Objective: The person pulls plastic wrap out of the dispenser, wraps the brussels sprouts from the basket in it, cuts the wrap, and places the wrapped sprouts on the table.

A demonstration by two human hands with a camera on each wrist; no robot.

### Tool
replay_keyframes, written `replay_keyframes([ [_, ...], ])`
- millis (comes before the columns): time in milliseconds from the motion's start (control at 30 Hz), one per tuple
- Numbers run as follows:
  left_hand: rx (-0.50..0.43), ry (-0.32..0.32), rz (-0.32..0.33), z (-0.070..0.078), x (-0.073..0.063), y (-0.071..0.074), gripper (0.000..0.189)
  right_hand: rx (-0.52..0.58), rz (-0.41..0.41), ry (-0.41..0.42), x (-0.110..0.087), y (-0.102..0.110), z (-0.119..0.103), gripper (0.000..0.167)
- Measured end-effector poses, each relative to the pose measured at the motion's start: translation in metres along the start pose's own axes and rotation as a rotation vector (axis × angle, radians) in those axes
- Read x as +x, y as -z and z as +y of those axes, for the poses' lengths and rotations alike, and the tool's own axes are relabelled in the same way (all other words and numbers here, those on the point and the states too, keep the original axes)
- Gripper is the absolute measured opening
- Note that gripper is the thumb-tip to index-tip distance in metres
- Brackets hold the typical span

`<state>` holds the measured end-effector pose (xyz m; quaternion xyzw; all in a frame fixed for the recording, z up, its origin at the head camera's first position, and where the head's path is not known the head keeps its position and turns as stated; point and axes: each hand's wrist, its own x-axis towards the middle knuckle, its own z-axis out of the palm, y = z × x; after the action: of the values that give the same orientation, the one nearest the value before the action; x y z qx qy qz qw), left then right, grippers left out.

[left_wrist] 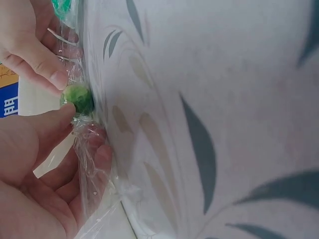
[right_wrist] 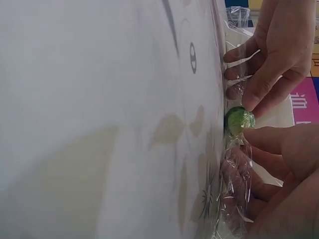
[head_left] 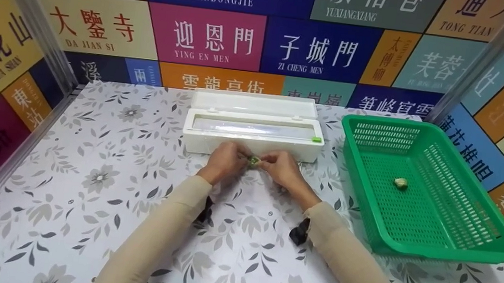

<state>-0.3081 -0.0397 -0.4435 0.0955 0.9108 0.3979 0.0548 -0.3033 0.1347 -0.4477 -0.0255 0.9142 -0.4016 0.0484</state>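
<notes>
Wall panels [head_left: 205, 36] pair Chinese characters with BAINIANDONGJIE, YING EN MEN, ZI CHENG MEN and DA JIAN SI. A flowered tablecloth [head_left: 239, 254] lies below; just in front of a white box [head_left: 197, 142], the left hand [head_left: 226, 161] and right hand [head_left: 284, 168] pinch a green ball [right_wrist: 237, 121] in clear film [left_wrist: 94, 164].
</notes>
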Motion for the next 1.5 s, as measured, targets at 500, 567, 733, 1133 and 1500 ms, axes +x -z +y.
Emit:
replay_keyframes([
  [500, 0.159, -0.039, -0.019, 0.019, -0.006, 0.020, 0.032, 0.127, 0.257, 0.133, -0.024, 0.060, -0.014, 0.028],
  [567, 0.168, -0.052, -0.014, 0.022, -0.006, 0.023, 0.031, 0.168, 0.317, 0.120, -0.020, 0.066, -0.008, 0.030],
  [733, 0.161, -0.104, 0.014, 0.030, -0.006, 0.030, 0.027, 0.215, 0.368, 0.123, -0.010, 0.075, 0.010, 0.041],
  [1133, 0.041, -0.217, 0.039, 0.058, 0.016, 0.032, 0.024, 0.254, 0.232, 0.105, 0.011, 0.078, 0.062, 0.081],
  [1500, -0.088, -0.232, 0.027, 0.089, 0.043, -0.005, 0.025, 0.375, 0.224, 0.028, 0.017, 0.080, 0.067, 0.051],
])
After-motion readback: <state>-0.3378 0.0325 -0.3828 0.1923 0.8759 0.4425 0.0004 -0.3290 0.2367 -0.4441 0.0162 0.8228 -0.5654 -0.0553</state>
